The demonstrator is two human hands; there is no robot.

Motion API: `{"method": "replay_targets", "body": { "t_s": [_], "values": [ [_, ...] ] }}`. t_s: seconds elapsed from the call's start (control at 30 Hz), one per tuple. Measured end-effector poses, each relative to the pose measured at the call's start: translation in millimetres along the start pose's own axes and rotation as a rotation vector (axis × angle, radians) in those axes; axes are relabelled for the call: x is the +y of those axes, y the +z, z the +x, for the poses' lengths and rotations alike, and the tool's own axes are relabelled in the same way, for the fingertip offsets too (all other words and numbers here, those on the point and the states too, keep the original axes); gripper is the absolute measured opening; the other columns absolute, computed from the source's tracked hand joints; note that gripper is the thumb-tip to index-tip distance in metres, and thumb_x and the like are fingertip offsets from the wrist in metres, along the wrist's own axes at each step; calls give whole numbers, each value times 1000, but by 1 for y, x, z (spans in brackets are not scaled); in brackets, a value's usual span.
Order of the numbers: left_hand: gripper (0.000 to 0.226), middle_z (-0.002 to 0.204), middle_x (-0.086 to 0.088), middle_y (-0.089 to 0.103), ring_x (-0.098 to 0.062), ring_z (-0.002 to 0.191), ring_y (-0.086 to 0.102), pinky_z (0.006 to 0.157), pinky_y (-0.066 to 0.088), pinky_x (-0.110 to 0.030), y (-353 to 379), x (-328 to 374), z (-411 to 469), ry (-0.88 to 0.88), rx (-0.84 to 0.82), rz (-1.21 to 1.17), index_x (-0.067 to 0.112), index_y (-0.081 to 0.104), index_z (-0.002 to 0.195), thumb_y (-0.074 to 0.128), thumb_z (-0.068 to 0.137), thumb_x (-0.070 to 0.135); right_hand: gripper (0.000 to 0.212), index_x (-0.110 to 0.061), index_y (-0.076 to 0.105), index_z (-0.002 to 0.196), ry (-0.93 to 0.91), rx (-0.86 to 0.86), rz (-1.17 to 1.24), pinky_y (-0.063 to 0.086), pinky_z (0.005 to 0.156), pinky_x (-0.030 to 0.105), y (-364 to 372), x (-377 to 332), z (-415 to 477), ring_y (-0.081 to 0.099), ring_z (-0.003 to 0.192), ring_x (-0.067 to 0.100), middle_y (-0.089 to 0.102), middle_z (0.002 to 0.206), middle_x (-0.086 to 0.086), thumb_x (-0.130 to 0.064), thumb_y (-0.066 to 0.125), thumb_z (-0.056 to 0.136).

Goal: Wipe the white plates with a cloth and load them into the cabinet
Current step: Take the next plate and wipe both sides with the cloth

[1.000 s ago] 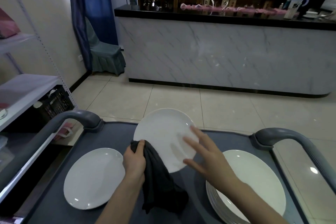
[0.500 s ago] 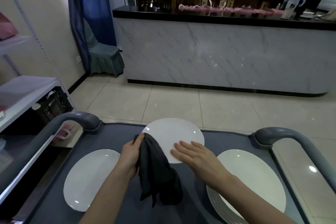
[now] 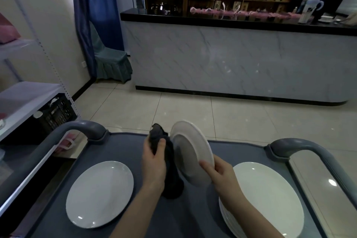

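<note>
My right hand (image 3: 219, 174) grips the lower rim of a white plate (image 3: 190, 149), which stands nearly on edge above the cart with its underside turned toward me. My left hand (image 3: 154, 160) holds a dark cloth (image 3: 170, 176) bunched against the plate's left face; the cloth hangs down to the cart top. A single white plate (image 3: 99, 193) lies flat at the left of the cart. A stack of white plates (image 3: 264, 201) sits at the right.
The grey cart (image 3: 127, 145) has raised grey handles at left (image 3: 77, 129) and right (image 3: 301, 149). White shelving (image 3: 23, 100) with a black crate (image 3: 56, 114) stands at the left. A marble counter (image 3: 241, 63) crosses the room beyond tiled floor.
The plate has turned from lying nearly flat to standing on edge, underside toward me. My right hand shifted from resting on its face to gripping its rim; the cloth moved up beside it.
</note>
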State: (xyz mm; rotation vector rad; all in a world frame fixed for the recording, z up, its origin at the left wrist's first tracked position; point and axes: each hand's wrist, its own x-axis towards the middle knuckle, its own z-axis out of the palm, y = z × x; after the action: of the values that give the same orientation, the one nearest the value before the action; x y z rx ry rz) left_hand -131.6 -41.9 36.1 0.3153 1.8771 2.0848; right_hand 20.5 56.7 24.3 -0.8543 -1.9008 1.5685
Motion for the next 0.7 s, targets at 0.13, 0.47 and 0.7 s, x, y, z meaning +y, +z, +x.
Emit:
{"method": "replay_targets", "body": {
  "t_s": [0.13, 0.47, 0.7],
  "values": [
    [48, 143, 44, 31, 10, 139, 27, 116, 18, -29, 7, -12, -12, 247, -525, 350, 64, 25, 140, 36, 98, 42, 15, -13, 75, 99, 144, 19, 402, 55, 74, 44, 6, -8, -7, 69, 90, 28, 74, 98, 18, -19, 68, 87],
    [53, 161, 26, 6, -2, 150, -2, 122, 9, -50, 6, -34, -40, 540, -661, 647, 53, 5, 151, 22, 101, 44, 31, -7, 71, 112, 172, 11, 615, 60, 76, 36, -8, -34, 3, 70, 102, 33, 72, 110, 19, -22, 64, 86],
    [51, 158, 32, -3, 6, 146, -11, 121, -6, -44, 14, -12, 0, 516, -572, 708, 58, 2, 146, 14, 97, 53, 35, -4, 72, 108, 218, -44, 616, 57, 68, 34, -2, -34, -6, 70, 93, 28, 71, 110, 22, -24, 67, 80]
  ]
}}
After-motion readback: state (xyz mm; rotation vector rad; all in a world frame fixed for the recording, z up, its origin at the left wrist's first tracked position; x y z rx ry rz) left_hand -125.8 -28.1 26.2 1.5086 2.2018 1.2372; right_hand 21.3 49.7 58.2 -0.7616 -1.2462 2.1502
